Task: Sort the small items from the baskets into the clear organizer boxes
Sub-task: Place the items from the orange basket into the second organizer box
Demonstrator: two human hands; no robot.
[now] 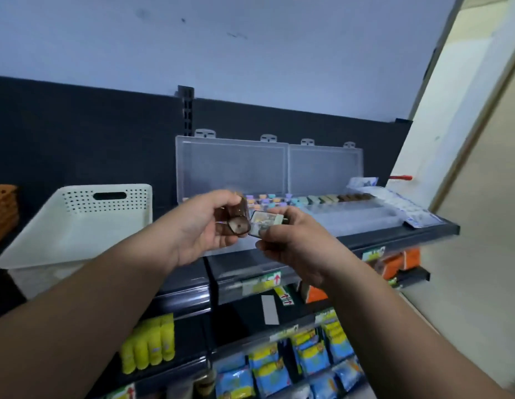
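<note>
My left hand (205,226) grips a small brown translucent container (234,220), raised in front of the shelf. My right hand (290,240) pinches a small flat rectangular item (264,223) right beside it, the two items nearly touching. Behind the hands stand two clear organizer boxes (322,211) with their lids (233,165) propped open against the black back panel. Several small coloured items (302,200) fill a row of their compartments. A white perforated basket (77,223) sits to the left on the same shelf.
An orange basket (2,211) shows at the far left edge. Clear packets (400,203) lie at the shelf's right end. Lower shelves hold yellow bottles (148,344) and blue-yellow packs (293,361). A beige wall closes the right side.
</note>
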